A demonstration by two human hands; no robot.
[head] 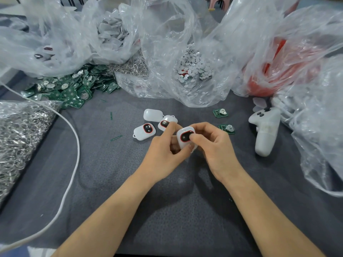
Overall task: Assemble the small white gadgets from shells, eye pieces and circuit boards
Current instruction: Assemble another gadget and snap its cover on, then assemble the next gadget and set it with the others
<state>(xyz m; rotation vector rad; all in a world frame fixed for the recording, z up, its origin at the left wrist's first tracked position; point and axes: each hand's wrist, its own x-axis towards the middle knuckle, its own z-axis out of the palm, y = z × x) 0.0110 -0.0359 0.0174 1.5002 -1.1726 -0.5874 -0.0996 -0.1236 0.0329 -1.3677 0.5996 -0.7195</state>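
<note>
Surface: a dark grey desk (92, 182) is carrying the work. Clear plastic bags (167, 43) are crowding its far edge, and one is showing small white discs (194, 64). A pile of green circuit boards (74, 89) is spilling out toward the far left corner. A bag of metal rings (18, 136) is lying at the left edge, with a white cable (75, 145) curving past it. A white controller (265, 128) is lying near the right edge, and two loose boards (220, 113) are sitting between it and the centre.

Three finished-looking gadgets (144, 131) are lying together at the desk's centre, one of them face down.

Grip: the left grip (163, 151) and right grip (213, 145) are both closing on one white gadget (185, 137), holding it just above the centre. The left thumb is pinching its lower edge. The right thumb is pressing on the red-rimmed eye piece (186, 136).
</note>
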